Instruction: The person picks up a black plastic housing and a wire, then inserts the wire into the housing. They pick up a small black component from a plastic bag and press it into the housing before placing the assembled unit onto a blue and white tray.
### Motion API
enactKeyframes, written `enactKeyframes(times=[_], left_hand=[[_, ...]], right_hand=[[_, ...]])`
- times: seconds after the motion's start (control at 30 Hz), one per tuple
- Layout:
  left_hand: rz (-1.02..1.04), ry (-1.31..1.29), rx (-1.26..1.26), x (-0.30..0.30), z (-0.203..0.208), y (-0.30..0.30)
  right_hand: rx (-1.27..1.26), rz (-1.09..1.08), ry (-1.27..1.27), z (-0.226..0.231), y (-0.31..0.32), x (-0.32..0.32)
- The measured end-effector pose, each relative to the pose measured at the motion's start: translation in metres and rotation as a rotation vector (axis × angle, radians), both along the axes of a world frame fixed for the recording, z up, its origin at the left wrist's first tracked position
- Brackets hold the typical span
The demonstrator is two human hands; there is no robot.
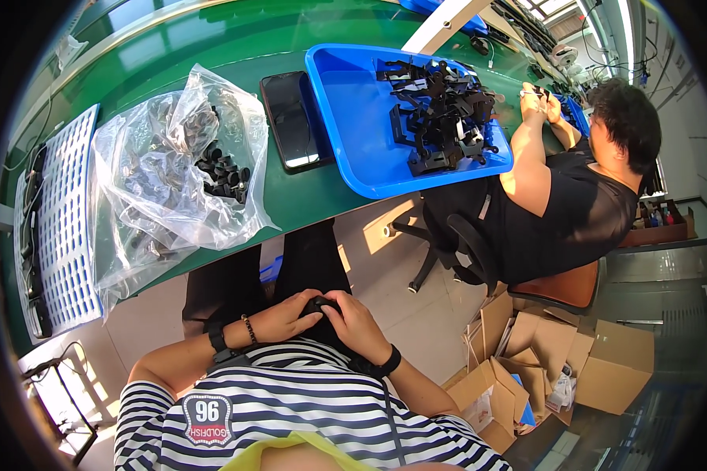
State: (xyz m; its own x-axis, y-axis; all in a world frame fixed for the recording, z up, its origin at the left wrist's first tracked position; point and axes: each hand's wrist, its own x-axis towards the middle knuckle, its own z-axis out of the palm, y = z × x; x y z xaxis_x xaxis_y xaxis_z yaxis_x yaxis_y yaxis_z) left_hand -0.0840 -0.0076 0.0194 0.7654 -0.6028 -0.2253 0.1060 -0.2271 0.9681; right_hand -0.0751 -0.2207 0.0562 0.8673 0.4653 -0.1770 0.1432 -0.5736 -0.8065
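Close to my body, below the table's edge, my left hand [289,317] and my right hand [359,323] meet with fingers closed around a small black part [316,304]. Most of it is covered by my fingers, so its exact kind is unclear. On the green table ahead lies a clear plastic bag [153,177], its mouth showing several small black knob-like pieces [226,174]. To the right of the bag is a black smartphone [294,118]. A blue tray [353,169] beside it holds a heap of black bracket-like parts [448,118].
At the far left stands a white perforated tray [69,220] by the table's edge. On the right, a co-worker [565,188] in black sits at the same green table [165,51], hands raised over it. Open cardboard boxes [617,365] are piled on the floor behind that chair.
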Motion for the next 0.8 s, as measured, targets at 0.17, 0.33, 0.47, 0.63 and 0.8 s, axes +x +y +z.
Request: enactKeyframes(times=[0.17, 0.33, 0.47, 0.63, 0.8], left_hand=[[0.003, 0.116, -0.057, 0.002, 0.002, 0.003], [-0.008, 0.063, -0.035, 0.001, 0.001, 0.002], [-0.025, 0.062, -0.004, 0.002, 0.002, 0.003], [-0.008, 0.081, -0.017, 0.001, 0.002, 0.002], [-0.002, 0.085, -0.052, 0.003, 0.006, 0.005]], right_hand=[[0.032, 0.024, -0.026, 0.0, -0.004, 0.001], [-0.026, 0.008, -0.004, 0.001, 0.001, -0.001], [0.004, 0.018, 0.033, 0.003, -0.004, 0.003], [-0.038, 0.0, -0.026, 0.001, 0.003, -0.001], [0.008, -0.004, 0.065, 0.01, 0.0, 0.002]])
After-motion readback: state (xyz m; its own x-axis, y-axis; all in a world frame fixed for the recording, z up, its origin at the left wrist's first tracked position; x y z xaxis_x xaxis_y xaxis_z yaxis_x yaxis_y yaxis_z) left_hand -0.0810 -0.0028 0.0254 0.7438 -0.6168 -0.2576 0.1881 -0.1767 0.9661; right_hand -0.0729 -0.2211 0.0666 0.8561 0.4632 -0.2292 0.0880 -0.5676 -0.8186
